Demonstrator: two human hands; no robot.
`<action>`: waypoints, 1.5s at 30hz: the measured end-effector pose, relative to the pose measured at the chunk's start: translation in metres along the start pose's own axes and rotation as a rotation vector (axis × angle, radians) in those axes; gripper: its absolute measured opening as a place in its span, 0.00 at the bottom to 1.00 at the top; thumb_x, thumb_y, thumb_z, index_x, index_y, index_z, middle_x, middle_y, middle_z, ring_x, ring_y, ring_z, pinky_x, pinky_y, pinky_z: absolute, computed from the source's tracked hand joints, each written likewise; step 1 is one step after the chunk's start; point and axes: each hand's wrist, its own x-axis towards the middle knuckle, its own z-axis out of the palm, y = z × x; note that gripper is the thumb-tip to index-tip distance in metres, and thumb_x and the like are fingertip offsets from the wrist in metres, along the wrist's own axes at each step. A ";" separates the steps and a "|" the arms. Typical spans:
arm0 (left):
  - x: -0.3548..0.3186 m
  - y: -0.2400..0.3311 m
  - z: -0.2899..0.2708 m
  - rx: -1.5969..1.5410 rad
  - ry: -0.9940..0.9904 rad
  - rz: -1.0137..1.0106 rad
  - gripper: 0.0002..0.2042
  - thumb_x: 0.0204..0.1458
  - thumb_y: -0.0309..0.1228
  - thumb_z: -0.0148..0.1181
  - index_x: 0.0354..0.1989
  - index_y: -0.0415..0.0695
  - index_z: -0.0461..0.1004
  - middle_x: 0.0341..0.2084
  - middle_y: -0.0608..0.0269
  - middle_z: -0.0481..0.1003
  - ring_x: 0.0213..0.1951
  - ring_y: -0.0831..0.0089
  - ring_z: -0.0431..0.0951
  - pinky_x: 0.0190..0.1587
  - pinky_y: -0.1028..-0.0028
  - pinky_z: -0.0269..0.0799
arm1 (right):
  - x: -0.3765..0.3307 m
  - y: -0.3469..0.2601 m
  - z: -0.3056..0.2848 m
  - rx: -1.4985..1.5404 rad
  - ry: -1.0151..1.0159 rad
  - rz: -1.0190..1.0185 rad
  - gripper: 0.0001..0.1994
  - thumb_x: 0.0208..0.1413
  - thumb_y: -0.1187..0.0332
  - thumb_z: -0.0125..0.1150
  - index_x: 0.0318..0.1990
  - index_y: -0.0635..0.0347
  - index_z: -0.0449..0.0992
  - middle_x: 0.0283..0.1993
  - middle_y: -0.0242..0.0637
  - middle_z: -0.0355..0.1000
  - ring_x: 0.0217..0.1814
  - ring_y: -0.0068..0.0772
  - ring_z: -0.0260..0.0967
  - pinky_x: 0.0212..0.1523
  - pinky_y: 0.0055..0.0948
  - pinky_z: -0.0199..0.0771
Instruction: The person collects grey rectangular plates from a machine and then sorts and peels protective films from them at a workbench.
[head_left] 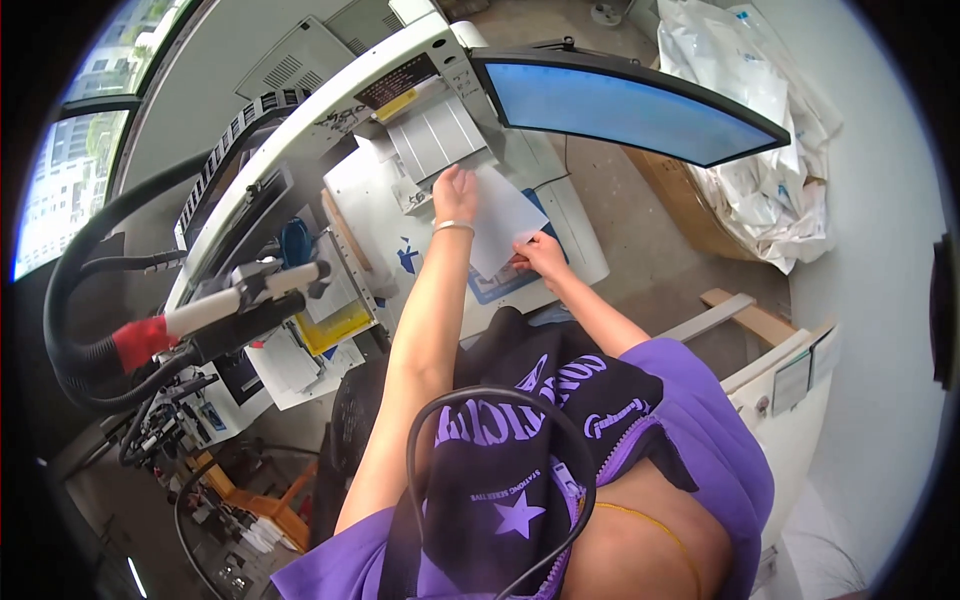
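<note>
A white sheet [502, 222] slants between my two hands over a white work table [585, 250]. My left hand [456, 195] is closed at its upper left edge, just below a ribbed grey metal plate [437, 137] on the machine. On the lower right edge, my right hand [541, 256] pinches the sheet between thumb and fingers. Beneath the sheet lies a blue printed piece [492, 288], mostly covered; its blue edges show past the paper. Small dark blue scraps [407, 256] lie on the table left of my left forearm.
A lit monitor [630, 105] juts out above the table at the right. Along the left runs the white machine body [330, 120] with a thick black hose [65, 290]. White plastic bags [750, 130] fill a cardboard box at the back right. A yellow tray [335, 328] sits at the lower left.
</note>
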 end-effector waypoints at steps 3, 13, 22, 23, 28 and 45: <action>-0.010 -0.009 0.025 0.013 0.085 -0.037 0.29 0.48 0.28 0.55 0.60 0.40 0.52 0.58 0.49 0.54 0.57 0.56 0.60 0.58 0.63 0.60 | 0.005 -0.008 -0.010 0.034 0.000 0.012 0.09 0.52 0.74 0.56 0.40 0.66 0.68 0.33 0.39 0.74 0.32 0.30 0.74 0.30 0.25 0.76; -0.046 -0.001 0.081 -0.100 0.239 0.087 0.26 0.46 0.38 0.54 0.51 0.39 0.57 0.50 0.59 0.59 0.54 0.66 0.61 0.59 0.70 0.53 | 0.016 0.006 -0.025 0.005 -0.045 0.033 0.08 0.54 0.74 0.55 0.41 0.64 0.68 0.34 0.38 0.73 0.33 0.27 0.73 0.32 0.24 0.75; 0.021 0.020 0.012 0.020 0.214 -0.052 0.19 0.49 0.30 0.52 0.49 0.42 0.59 0.48 0.55 0.62 0.47 0.63 0.65 0.53 0.66 0.60 | 0.007 0.002 -0.025 0.028 -0.051 0.005 0.09 0.53 0.74 0.55 0.42 0.65 0.68 0.34 0.40 0.74 0.31 0.28 0.73 0.31 0.23 0.75; 0.030 0.016 0.021 -0.023 0.280 -0.063 0.15 0.49 0.31 0.53 0.45 0.43 0.63 0.43 0.59 0.67 0.44 0.65 0.68 0.49 0.68 0.64 | 0.009 -0.002 -0.031 0.011 -0.062 0.014 0.10 0.54 0.73 0.56 0.42 0.64 0.68 0.35 0.39 0.74 0.32 0.28 0.73 0.33 0.23 0.75; 0.044 0.003 0.049 -0.130 0.311 -0.154 0.12 0.45 0.34 0.61 0.37 0.47 0.70 0.31 0.68 0.72 0.37 0.72 0.71 0.41 0.72 0.66 | 0.010 -0.012 -0.036 0.028 -0.032 0.023 0.09 0.54 0.73 0.56 0.42 0.64 0.68 0.34 0.39 0.73 0.32 0.27 0.72 0.33 0.23 0.75; 0.010 0.005 0.064 -0.121 0.303 0.040 0.07 0.46 0.29 0.65 0.32 0.46 0.74 0.32 0.66 0.76 0.35 0.71 0.76 0.37 0.73 0.73 | 0.003 -0.012 -0.008 -0.003 -0.025 0.036 0.08 0.53 0.72 0.57 0.40 0.61 0.68 0.31 0.34 0.73 0.30 0.24 0.71 0.31 0.20 0.72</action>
